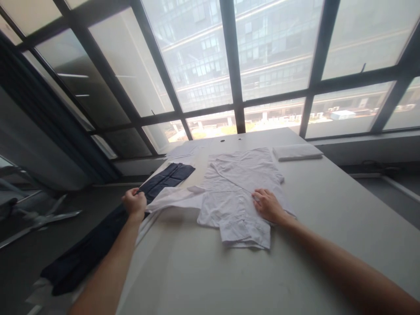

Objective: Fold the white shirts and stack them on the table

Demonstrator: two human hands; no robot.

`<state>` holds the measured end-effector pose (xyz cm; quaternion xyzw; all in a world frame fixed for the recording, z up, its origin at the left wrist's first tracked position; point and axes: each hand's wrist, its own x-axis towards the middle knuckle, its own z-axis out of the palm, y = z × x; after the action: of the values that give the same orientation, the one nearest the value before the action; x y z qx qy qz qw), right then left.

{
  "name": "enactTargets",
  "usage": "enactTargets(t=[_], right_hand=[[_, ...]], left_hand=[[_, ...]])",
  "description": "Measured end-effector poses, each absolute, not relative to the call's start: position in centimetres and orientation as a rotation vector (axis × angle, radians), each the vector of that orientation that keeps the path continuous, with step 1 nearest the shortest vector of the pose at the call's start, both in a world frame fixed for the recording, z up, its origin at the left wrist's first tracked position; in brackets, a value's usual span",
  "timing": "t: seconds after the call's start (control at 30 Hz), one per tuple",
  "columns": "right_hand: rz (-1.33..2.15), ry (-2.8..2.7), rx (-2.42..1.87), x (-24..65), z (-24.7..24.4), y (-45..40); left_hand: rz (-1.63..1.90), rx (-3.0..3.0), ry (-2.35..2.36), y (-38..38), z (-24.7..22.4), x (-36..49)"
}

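A white shirt (236, 188) lies spread on the white table, with one short sleeve folded over its near end. My left hand (135, 202) is closed in a pinch on the end of the other sleeve (177, 197), which is stretched out to the left and partly lifted off the tabletop. Flat on the right part of the shirt rests my right hand (266, 204), its fingers laid on the cloth and gripping nothing.
Dark navy folded cloth (167, 179) lies along the table's left edge, and more dark cloth (88, 249) hangs there. A folded white cloth (297, 152) sits at the back right. Tall windows (197, 57) stand behind the table (328, 210). A metal-legged frame (49, 218) is on the floor at left.
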<state>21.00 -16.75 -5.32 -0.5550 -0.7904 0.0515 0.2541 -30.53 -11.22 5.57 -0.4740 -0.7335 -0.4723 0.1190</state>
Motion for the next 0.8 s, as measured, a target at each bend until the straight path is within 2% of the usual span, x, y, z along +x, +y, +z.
enactTargets(t=[0.1, 0.23, 0.4, 0.63, 0.8], right_hand=[[0.130, -2.173, -1.518, 21.1, -5.4, -16.7], [0.133, -2.203, -1.520, 21.1, -5.4, -16.7], [0.159, -2.096, -1.524, 20.8, -5.9, -16.2], [0.122, -1.421, -1.767, 25.0, -5.1, -14.4], [0.003, -0.989, -1.983, 31.2, -3.2, -13.9]], left_hand=[[-1.347, -1.657, -2.024, -11.6, 4.5, -26.0], [-1.081, -2.463, -1.661, -12.3, 2.7, -16.5], [-0.868, -2.717, -1.583, -11.9, -0.4, -7.2], [-0.564, -2.626, -1.675, -10.4, -5.1, -6.1], [-0.453, -2.609, -1.710, -10.5, -6.3, -6.4]])
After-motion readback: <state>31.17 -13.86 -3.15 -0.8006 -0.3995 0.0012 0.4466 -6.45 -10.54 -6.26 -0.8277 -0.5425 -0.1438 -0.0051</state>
